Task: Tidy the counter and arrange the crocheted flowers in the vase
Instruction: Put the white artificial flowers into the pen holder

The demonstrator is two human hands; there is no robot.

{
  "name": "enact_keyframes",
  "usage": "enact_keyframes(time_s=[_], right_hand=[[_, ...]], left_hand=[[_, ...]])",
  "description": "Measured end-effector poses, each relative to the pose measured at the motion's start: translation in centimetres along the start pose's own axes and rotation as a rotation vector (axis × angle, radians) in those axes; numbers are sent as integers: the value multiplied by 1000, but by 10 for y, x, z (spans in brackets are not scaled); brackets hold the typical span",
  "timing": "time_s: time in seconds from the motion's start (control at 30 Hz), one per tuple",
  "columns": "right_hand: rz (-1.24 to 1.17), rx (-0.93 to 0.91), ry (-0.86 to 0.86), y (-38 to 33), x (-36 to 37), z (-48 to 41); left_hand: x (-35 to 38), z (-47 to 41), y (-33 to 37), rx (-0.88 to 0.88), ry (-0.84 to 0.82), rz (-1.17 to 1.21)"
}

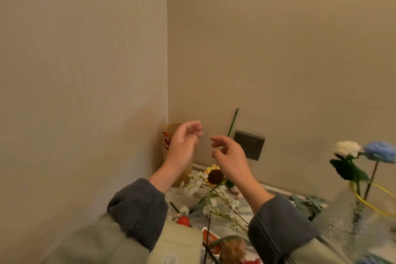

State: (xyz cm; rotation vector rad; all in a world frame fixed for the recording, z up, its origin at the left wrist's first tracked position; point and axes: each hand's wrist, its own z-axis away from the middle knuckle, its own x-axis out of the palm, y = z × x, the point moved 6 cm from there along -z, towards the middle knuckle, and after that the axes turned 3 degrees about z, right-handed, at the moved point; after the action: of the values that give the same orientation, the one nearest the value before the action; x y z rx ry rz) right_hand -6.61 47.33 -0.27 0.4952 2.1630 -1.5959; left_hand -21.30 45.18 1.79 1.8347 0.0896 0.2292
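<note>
Cluttering counter (252, 207) — loose flowers (211, 195); beige walls (85, 70) meet at corner.

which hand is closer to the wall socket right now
The right hand. It is raised just left of the wall socket, its knuckles almost overlapping the plate in this view. The left hand is raised further left, in front of the yellow holder in the corner.

No readable text anywhere. Small white tag (170, 259) on green cloth at bottom edge carries print, too blurred to read. Orange packet (211, 240) on tabletop: markings illegible.
</note>
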Motion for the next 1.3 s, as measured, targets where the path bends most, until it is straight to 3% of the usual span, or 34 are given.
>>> enact_keyframes(time_s=[0.57,0.9,1.1,1.3], right_hand=[[75,198,56,104,-163,166],[377,386,-76,181,-208,227],[639,398,-167,210,-217,241],[717,458,-277,236,-210,235]], left_hand=[[183,162,-60,-476,-241,76],[242,226,-111,-601,-313,-37],[256,247,-133,-645,-325,-164],[274,259,-155,-704,-275,-227]])
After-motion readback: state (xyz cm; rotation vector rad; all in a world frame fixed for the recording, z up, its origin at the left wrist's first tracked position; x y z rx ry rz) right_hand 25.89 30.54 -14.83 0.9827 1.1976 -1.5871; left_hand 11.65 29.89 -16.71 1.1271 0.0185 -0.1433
